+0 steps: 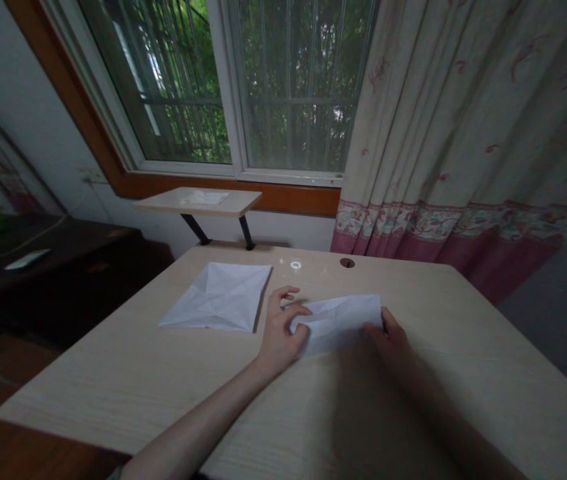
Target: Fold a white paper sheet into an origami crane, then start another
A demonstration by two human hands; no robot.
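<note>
Between my two hands is a folded sheet of white paper, a rectangle with creases, held a little over the desk or resting on it; I cannot tell which. My left hand grips its left end with the thumb and index finger, the other fingers curled loosely above. At the right end, my right hand pinches the edge, thumb in front and fingers behind, partly hidden. Left of my left hand lies a second white paper sheet, spread flat with crossing creases.
The pale wooden desk carries a small raised shelf at its back left, with a white paper on it. A round cable hole sits near the back edge. Behind are a barred window and a floral curtain.
</note>
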